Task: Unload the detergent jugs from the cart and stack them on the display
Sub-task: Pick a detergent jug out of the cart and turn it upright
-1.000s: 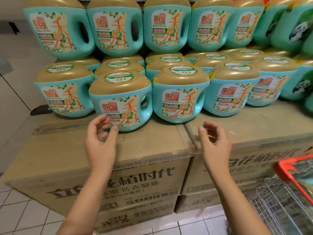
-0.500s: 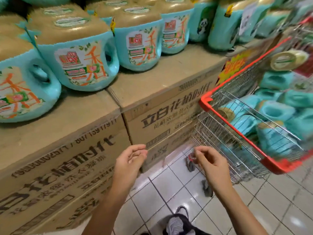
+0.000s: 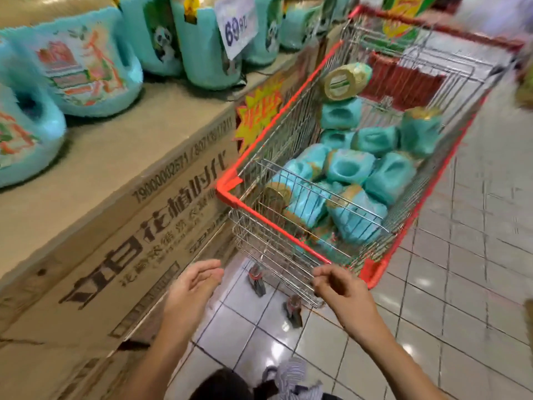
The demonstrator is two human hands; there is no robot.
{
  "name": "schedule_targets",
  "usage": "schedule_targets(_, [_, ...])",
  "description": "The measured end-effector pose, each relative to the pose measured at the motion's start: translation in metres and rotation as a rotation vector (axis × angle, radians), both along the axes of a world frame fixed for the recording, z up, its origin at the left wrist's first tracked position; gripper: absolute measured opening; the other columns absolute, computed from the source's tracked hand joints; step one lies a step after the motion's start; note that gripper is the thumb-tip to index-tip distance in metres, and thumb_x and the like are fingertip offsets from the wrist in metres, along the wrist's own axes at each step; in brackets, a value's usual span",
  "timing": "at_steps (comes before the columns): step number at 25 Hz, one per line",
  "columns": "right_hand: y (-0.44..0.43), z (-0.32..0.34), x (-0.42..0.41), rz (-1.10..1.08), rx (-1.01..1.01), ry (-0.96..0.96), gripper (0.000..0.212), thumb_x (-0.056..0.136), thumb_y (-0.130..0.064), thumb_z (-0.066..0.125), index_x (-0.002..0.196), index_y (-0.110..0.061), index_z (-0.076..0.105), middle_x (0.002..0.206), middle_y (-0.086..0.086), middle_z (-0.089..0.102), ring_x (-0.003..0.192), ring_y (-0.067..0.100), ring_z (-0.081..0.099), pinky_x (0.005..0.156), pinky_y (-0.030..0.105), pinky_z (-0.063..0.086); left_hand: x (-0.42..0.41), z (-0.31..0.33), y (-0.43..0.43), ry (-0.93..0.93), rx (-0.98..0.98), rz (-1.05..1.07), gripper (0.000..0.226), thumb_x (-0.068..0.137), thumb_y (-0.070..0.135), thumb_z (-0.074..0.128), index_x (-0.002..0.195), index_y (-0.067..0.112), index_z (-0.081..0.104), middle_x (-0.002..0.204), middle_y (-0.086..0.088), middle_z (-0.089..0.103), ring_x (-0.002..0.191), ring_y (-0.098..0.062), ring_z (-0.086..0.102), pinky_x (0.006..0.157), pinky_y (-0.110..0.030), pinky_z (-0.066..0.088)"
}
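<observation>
A wire shopping cart [image 3: 375, 272] with a red rim stands to the right, holding several teal detergent jugs [image 3: 349, 168] with gold caps lying in a heap. More teal jugs [image 3: 86, 67] stand on the display of cardboard boxes [image 3: 121, 180] at the left. My left hand [image 3: 193, 287] hovers beside the box front, fingers loosely curved, holding nothing. Just in front of the cart's near wire basket is my right hand [image 3: 337, 287], its fingers loosely curled and empty.
A price tag [image 3: 236, 24] hangs among panda-labelled jugs at the back of the display. A yellow starburst sign [image 3: 259, 111] is stuck on the box end beside the cart. White tiled floor [image 3: 461, 298] spreads to the right. Cart wheels [image 3: 256, 281] sit near my hands.
My view has swung right from the display to the cart. Both hands dropped from the box top and moved toward the cart's near end, still empty.
</observation>
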State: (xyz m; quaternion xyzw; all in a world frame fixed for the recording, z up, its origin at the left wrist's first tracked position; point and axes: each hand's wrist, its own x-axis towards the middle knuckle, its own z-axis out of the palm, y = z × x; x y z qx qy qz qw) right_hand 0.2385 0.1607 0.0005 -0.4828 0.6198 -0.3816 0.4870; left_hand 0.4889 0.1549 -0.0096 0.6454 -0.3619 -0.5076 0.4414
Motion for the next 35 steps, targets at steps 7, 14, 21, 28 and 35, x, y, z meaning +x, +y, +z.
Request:
schedule_targets(7, [-0.087,0.01,-0.047,-0.174,-0.062,0.07,0.017,0.089,-0.001,0.064,0.088,-0.018,0.068,0.082,0.016,0.068,0.07,0.01,0.059,0.071,0.019,0.049,-0.049,0.018,-0.134,0.046,-0.088,-0.232,0.022,0.09,0.0,0.061,0.096,0.019,0.07,0.093,-0.006,0.073,0.087,-0.012,0.066,0.075,-0.012,0.051])
schedule_targets(14, [-0.195,-0.009,-0.102,-0.622,-0.098,0.075,0.014,0.091,-0.006,0.061,0.098,-0.018,0.066,0.084,-0.001,0.066,0.073,0.008,0.063,0.071,0.018,0.052,-0.129,0.018,-0.294,0.024,-0.075,-0.542,0.016,0.089,0.003,0.063,0.097,0.016,0.067,0.085,-0.002,0.07,0.076,-0.005,0.064,0.072,-0.014,0.048])
schedule_targets(21, [-0.267,-0.089,-0.16,-0.782,0.377,0.274,0.034,0.093,-0.018,0.056,0.124,-0.005,0.055,0.12,0.015,0.06,0.109,0.032,0.058,0.097,0.046,0.047,-0.263,-0.043,-0.382,-0.143,0.163,-0.858,0.034,0.091,0.023,0.063,0.123,0.011,0.06,0.103,-0.003,0.064,0.095,-0.015,0.057,0.071,-0.023,0.044])
schedule_targets(28, [-0.284,-0.132,-0.178,-0.713,0.755,0.175,0.055,0.095,-0.038,0.05,0.139,-0.007,0.038,0.14,0.02,0.046,0.129,0.038,0.043,0.109,0.048,0.035,-0.314,-0.125,-0.38,-0.466,0.481,-1.004,0.111,0.059,0.068,0.079,0.147,0.016,0.037,0.153,-0.01,0.035,0.14,-0.029,0.034,0.114,-0.044,0.033])
schedule_targets(35, [-0.278,-0.139,-0.187,-0.73,0.714,0.006,0.049,0.093,-0.04,0.055,0.135,-0.017,0.046,0.139,0.018,0.045,0.127,0.036,0.042,0.109,0.045,0.035,-0.327,-0.137,-0.363,-0.365,0.437,-1.052,0.104,0.059,0.065,0.071,0.148,0.024,0.036,0.149,-0.01,0.042,0.134,-0.028,0.043,0.112,-0.041,0.035])
